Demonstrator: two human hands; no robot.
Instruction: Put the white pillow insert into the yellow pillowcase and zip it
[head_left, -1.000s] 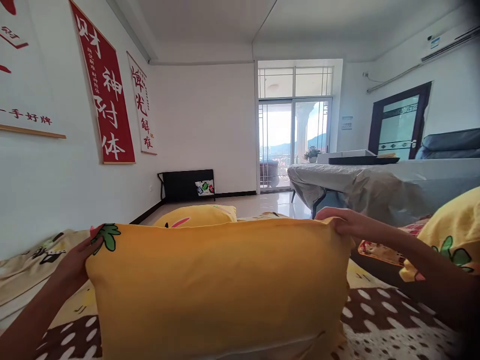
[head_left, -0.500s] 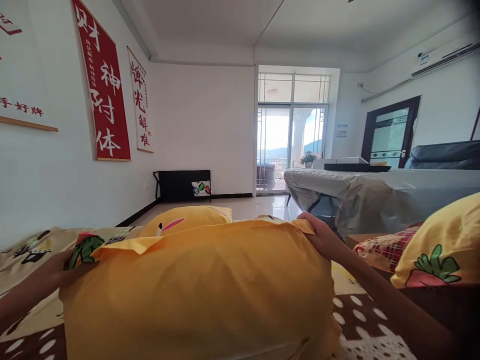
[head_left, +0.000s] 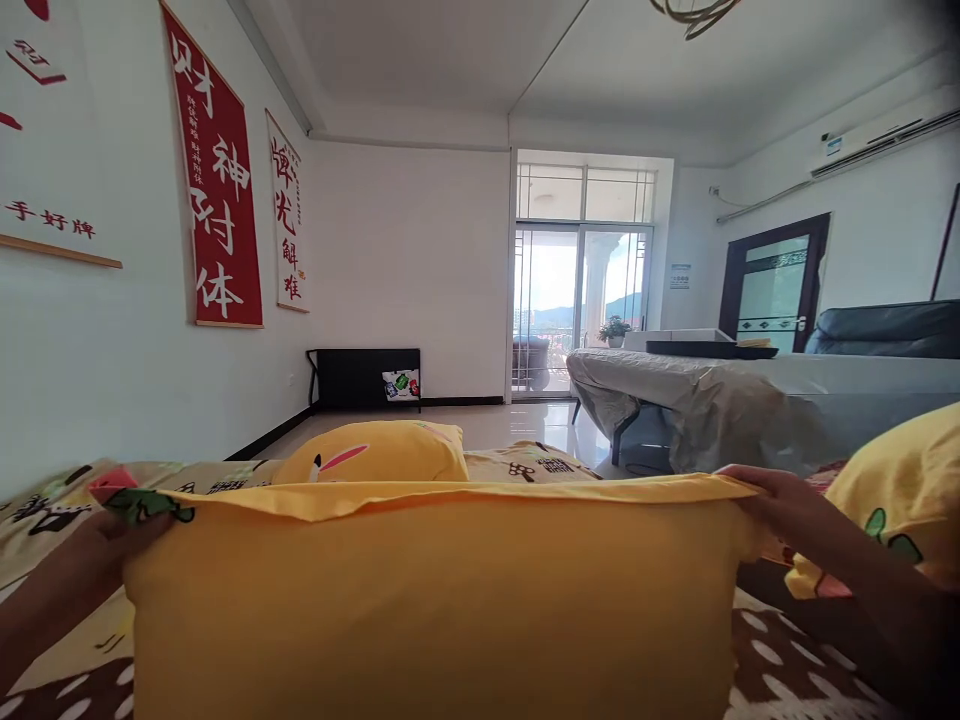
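Observation:
A yellow pillowcase [head_left: 435, 600] is stretched wide in front of me, its upper edge nearly level. At its upper left corner, my left hand [head_left: 133, 545] is closed on the cloth, where a green and pink printed patch shows. My right hand [head_left: 787, 508] pinches the opposite upper corner. The pillowcase's lower part runs out of the picture, and whether a pillow is inside cannot be told. Just beyond its top edge lies a yellow pillow [head_left: 382, 450] with a pink and black print.
Patterned bedding [head_left: 45, 510] spreads beneath. Another yellow pillow [head_left: 907, 490] sits at the right, near my right forearm. Farther off stand a plastic-covered table [head_left: 675, 385] and a folded black table [head_left: 352, 380] against the wall.
My right hand has moved right and slightly down, pulling the pillowcase's top edge taut and straighter. My left hand keeps its corner. The view has tilted up a little.

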